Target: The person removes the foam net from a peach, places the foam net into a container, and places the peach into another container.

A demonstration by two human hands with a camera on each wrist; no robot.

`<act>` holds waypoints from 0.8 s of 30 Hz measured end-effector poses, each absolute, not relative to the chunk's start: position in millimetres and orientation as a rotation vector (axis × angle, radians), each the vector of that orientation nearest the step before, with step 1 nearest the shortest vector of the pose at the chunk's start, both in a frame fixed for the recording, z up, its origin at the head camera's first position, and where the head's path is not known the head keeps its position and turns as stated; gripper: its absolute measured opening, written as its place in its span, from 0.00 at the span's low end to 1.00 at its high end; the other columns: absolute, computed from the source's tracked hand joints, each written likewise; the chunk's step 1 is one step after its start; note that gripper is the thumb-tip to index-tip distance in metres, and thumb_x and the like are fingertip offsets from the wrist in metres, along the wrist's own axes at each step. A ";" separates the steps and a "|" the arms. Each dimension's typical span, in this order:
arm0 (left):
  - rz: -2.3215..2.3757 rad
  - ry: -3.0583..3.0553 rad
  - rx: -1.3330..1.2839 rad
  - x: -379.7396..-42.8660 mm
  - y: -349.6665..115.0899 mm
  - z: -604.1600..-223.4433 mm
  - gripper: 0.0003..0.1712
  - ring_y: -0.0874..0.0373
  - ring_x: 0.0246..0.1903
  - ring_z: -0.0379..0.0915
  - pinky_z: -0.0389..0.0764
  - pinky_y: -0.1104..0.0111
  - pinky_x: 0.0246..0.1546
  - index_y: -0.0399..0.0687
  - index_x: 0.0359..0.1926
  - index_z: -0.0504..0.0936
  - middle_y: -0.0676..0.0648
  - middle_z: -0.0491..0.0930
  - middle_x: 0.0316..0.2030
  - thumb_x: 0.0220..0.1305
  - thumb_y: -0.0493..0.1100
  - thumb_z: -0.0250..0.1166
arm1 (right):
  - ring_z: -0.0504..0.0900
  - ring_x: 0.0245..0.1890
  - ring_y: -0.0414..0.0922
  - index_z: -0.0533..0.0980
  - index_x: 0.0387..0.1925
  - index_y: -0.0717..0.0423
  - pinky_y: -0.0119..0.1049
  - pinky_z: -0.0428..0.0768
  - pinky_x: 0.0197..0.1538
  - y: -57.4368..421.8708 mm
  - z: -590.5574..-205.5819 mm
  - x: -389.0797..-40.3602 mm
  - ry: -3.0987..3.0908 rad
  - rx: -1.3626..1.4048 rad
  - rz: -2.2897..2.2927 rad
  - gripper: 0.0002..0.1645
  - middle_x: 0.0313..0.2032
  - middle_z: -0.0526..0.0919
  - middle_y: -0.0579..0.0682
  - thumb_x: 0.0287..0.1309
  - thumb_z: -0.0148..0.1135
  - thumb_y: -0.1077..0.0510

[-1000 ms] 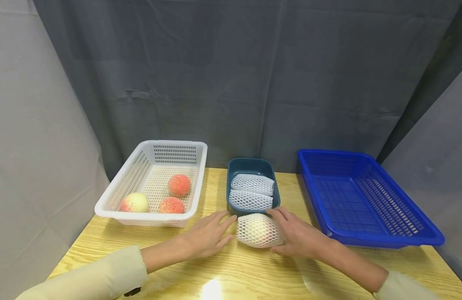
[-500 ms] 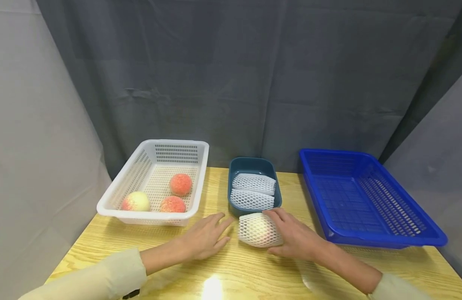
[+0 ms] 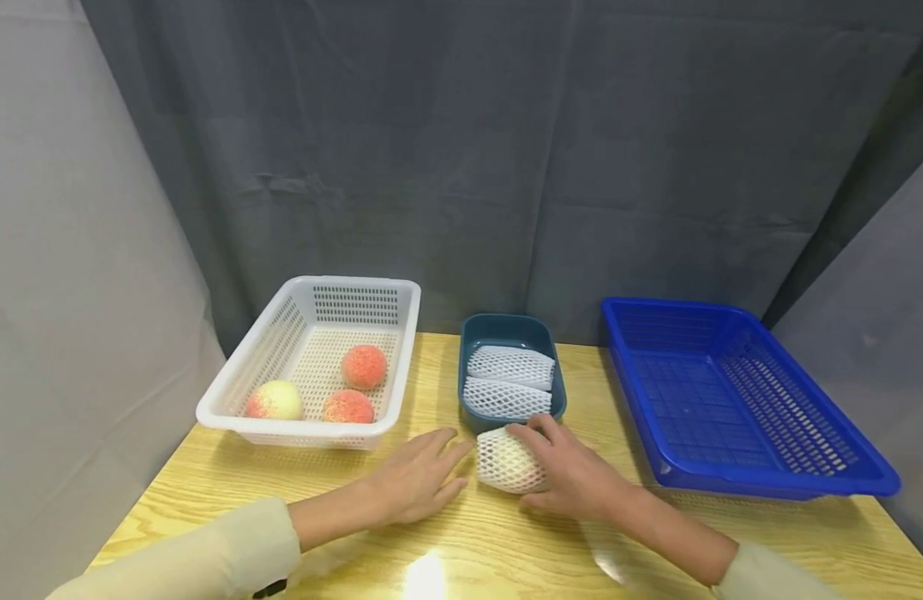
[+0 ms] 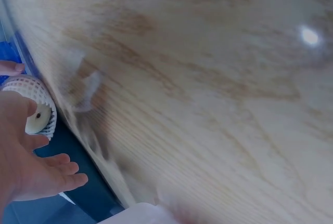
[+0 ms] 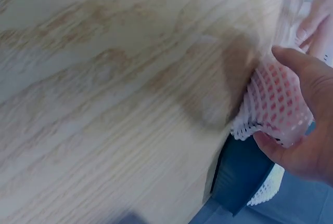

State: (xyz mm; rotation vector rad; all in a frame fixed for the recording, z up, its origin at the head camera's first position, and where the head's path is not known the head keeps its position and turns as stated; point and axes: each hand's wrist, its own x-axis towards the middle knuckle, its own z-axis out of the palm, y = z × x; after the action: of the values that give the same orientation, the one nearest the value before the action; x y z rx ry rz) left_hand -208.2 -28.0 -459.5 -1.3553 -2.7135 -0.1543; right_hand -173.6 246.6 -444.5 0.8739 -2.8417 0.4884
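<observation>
A pale yellow and pink peach in a white foam net sleeve [image 3: 506, 461] lies on the table just in front of the small teal bin. My right hand [image 3: 574, 471] holds it from the right, thumb on the near side and fingers over the top and far side. In the right wrist view the netted peach [image 5: 276, 96] shows between the thumb and fingers, its pink side through the mesh. My left hand [image 3: 416, 479] is left of the peach, fingers spread and apart from it in the head view. The left wrist view shows the peach's pale end [image 4: 39, 121] at the sleeve's opening.
At the left a white basket [image 3: 404, 367] holds three loose peaches. Flat foam net sleeves [image 3: 509, 367] lie in the teal bin [image 3: 469, 329] at the back middle. A blue basket [image 3: 769, 483] stands at the right. Grey curtains [image 3: 431, 167] close off the back.
My right hand has shifted left, farther over the netted peach, covering more of it. The left hand stays beside it with fingers spread.
</observation>
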 end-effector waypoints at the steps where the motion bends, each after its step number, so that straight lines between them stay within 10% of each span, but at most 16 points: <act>1: -0.160 -2.710 -1.357 -208.2 -27.8 -459.1 0.31 0.44 0.64 0.67 0.68 0.54 0.64 0.43 0.71 0.66 0.35 0.68 0.64 0.75 0.54 0.55 | 0.72 0.51 0.49 0.64 0.70 0.54 0.44 0.81 0.46 245.4 -445.8 -173.7 -2.830 0.871 0.485 0.57 0.56 0.67 0.53 0.39 0.84 0.47; 24: -0.248 -2.675 -1.376 -208.8 -23.0 -434.5 0.31 0.43 0.65 0.66 0.67 0.56 0.65 0.43 0.72 0.65 0.34 0.67 0.66 0.76 0.53 0.55 | 0.72 0.40 0.46 0.70 0.60 0.51 0.38 0.79 0.36 240.9 -446.7 -174.5 -2.689 0.768 0.421 0.51 0.48 0.70 0.52 0.23 0.74 0.53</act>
State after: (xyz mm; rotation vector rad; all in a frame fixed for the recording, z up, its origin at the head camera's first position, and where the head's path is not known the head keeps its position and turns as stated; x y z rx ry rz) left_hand -208.8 -23.0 -434.5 -1.3762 -2.6754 -0.2482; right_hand -174.5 240.9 -446.7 0.7680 -2.6888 0.4206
